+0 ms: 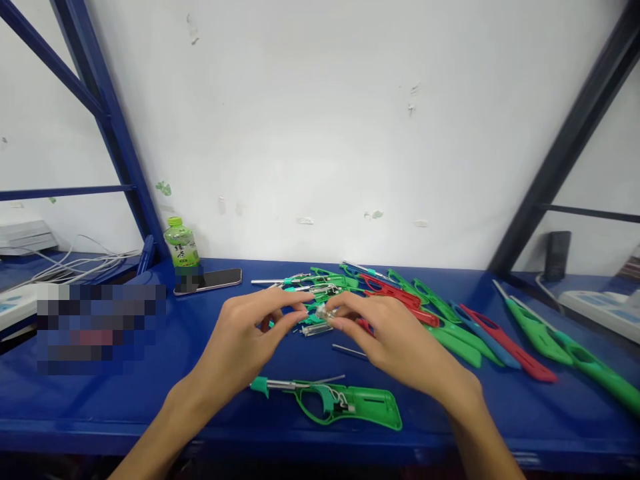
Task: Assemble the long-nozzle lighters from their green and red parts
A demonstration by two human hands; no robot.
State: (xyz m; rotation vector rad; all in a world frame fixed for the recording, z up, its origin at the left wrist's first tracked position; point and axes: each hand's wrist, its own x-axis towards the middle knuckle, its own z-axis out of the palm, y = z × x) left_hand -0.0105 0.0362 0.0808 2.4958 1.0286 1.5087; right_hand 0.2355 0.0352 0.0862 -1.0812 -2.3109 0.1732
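Note:
Above the middle of the blue table, my left hand [253, 327] is closed in a pinch; whatever is between its fingertips is too small to make out. Facing it, my right hand [387, 327] grips a small clear plastic part [325, 312] between thumb and fingers. Just below the fingertips lies a clear lighter fuel tank [316, 329]. Nearer me rests an opened green lighter half-shell [373, 407], with a metal tube, a teal trigger and thin white wires inside. A loose metal rod [349, 350] lies below my right fingers.
Behind my hands are several green and red lighter shells [395, 291]. More lighters [537, 330] lie to the right. At the back left stand a green-capped bottle [181, 243] and a phone [215, 280]. Blue frame posts [120, 140] rise at both sides against a white wall.

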